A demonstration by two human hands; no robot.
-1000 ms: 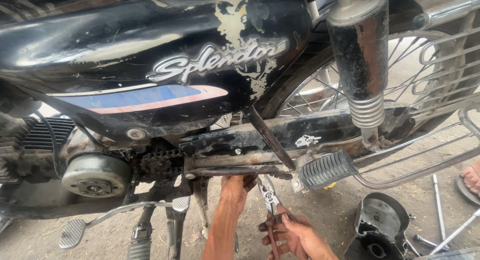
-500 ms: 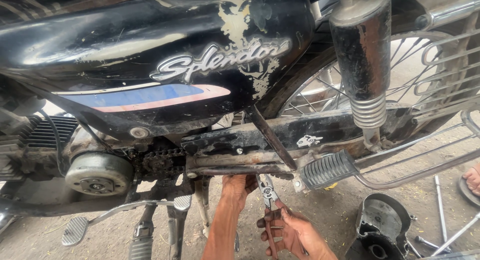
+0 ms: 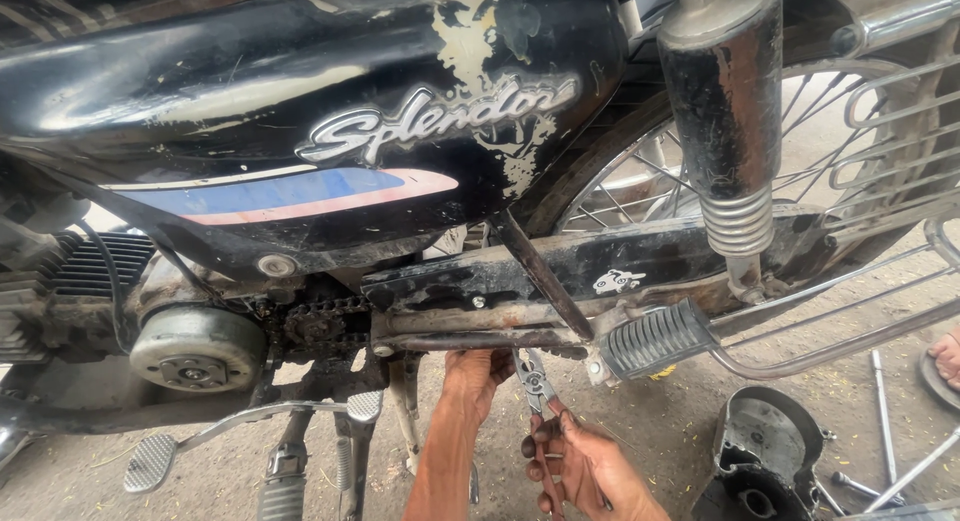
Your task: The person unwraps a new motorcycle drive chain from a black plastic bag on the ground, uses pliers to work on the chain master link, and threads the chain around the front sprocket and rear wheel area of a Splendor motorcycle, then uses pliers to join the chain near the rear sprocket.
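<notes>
Right hand [image 3: 585,469] closed around pliers [image 3: 538,393], jaws up just below motorcycle swingarm [image 3: 560,271]. Left hand [image 3: 478,373] fingers curled against swingarm underside, beside pliers.

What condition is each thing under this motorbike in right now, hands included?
Left hand: reaching up, touching the underside of the frame.
Right hand: gripping the pliers' handles.
Pliers: held upright, jaws up near the frame.
Drive chain: exposed, uncovered, on its sprocket.
Rear footpeg: folded out.
Black cover: detached, lying on the ground.
</notes>
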